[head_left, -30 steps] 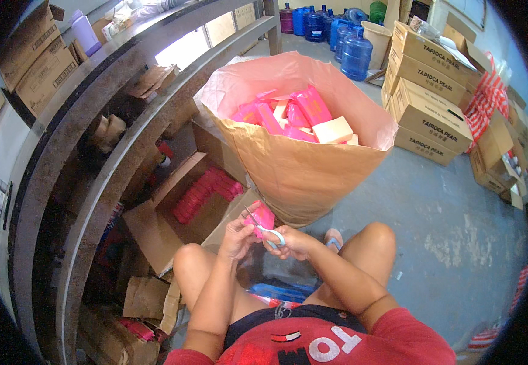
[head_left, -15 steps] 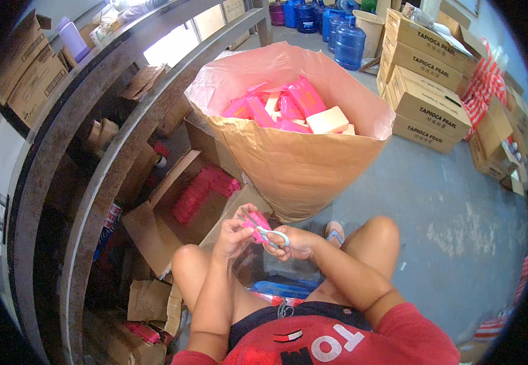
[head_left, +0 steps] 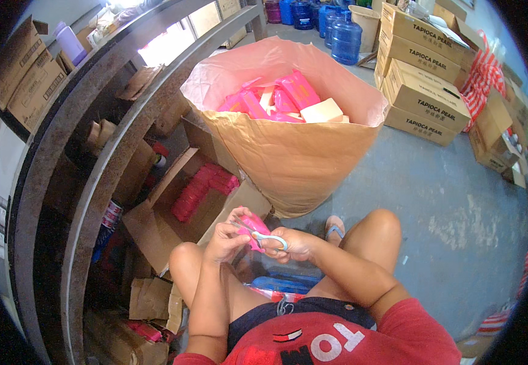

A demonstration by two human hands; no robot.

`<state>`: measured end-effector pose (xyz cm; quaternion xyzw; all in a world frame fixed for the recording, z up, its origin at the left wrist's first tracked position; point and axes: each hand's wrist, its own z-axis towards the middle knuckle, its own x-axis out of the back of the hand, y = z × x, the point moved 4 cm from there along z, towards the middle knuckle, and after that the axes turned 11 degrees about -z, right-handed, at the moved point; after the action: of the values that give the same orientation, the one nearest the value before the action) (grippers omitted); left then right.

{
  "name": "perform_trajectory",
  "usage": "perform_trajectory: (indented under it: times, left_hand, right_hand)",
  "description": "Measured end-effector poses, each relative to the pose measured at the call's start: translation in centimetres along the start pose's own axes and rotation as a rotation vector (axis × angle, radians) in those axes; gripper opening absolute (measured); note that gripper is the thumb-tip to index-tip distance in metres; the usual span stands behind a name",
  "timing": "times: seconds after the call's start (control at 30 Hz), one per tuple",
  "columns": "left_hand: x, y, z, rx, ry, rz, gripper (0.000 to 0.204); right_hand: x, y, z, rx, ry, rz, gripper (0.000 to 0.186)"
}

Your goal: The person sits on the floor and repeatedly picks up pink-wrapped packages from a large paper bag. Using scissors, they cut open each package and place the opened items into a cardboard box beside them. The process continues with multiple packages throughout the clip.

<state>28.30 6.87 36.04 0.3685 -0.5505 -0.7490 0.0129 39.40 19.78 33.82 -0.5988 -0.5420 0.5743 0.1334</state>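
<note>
My left hand (head_left: 227, 239) grips a small bright pink packet (head_left: 253, 225), its fingers pinched along the near side. In my right hand (head_left: 289, 244) is a pair of scissors (head_left: 267, 238) with a pale blue handle. The blades lie across the packet's edge by my left fingertips; whether they are cutting it I cannot tell. Just beyond my hands stands a large brown paper sack (head_left: 288, 164), its mouth wide open. Inside it are several pink packets (head_left: 298, 91) and pale cream blocks (head_left: 322, 111). An open cardboard box (head_left: 154, 240) to the left holds rows of pink packets (head_left: 200, 190).
A metal-framed rack (head_left: 96, 182) runs along my left side. Stacked cartons (head_left: 425, 91) stand at the far right, beside a red-and-white striped bag (head_left: 483, 79). Blue water jugs (head_left: 345, 42) are at the back. Something blue (head_left: 282, 284) lies between my legs.
The view has shifted slightly. The scissors have turned a little, their handle pointing lower to the right, and more of the pink packet shows above the blades. Both hands keep their hold.
</note>
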Motion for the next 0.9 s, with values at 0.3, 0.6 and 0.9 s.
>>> perform_trajectory:
  times: [0.3,0.6,0.9]
  left_hand:
    - [0.1,0.8,-0.3,-0.097,-0.033,0.272,0.016]
    - [-4.7,4.5,-0.6,-0.18,-0.048,0.58,0.015]
    - [-16.2,20.4,11.3,-0.898,0.166,1.321,0.022]
  right_hand:
    - [-0.9,-0.6,-0.6,0.006,-0.049,-0.052,0.04]
    - [-3.0,-4.7,-3.8,0.227,-0.175,-0.186,0.034]
    - [-1.6,-9.9,-9.5,0.493,-0.221,-0.356,0.05]
